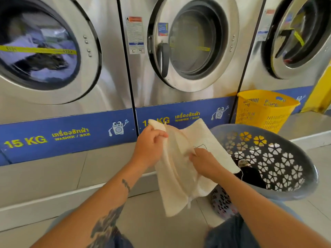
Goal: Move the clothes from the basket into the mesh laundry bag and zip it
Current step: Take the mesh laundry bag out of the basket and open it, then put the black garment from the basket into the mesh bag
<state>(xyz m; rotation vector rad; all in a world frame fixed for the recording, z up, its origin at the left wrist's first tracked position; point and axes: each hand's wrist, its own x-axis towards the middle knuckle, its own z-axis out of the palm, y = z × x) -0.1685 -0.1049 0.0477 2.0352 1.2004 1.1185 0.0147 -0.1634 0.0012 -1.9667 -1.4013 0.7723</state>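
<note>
Beyond both hands stands a row of steel front-loading washers: the left washer (44, 51) shows dark and pale laundry behind its glass, the middle washer (189, 45) directly past the hands has its door closed on what looks like a bare drum, and the right washer (300, 36) is only partly in view. A blue band marked "15 KG" (25, 141) runs along their base. To the far right of the right hand, against the washers, sits a yellow slatted laundry basket (265, 110); what it holds cannot be made out.

Just right of the right hand, on the tiled floor (152, 221), is the grey laundry basket (295, 187) with flower-shaped cutouts. Dark clothes (252, 176) lie at its bottom, partly hidden by the bag and the right forearm.

The cream mesh laundry bag (180, 176) hangs between the hands, above the floor and in front of the basket's near rim. The left hand (150, 145) grips its upper edge with curled fingers. The right hand (206, 163) pinches the fabric lower down. No clothes are visible in the bag.
</note>
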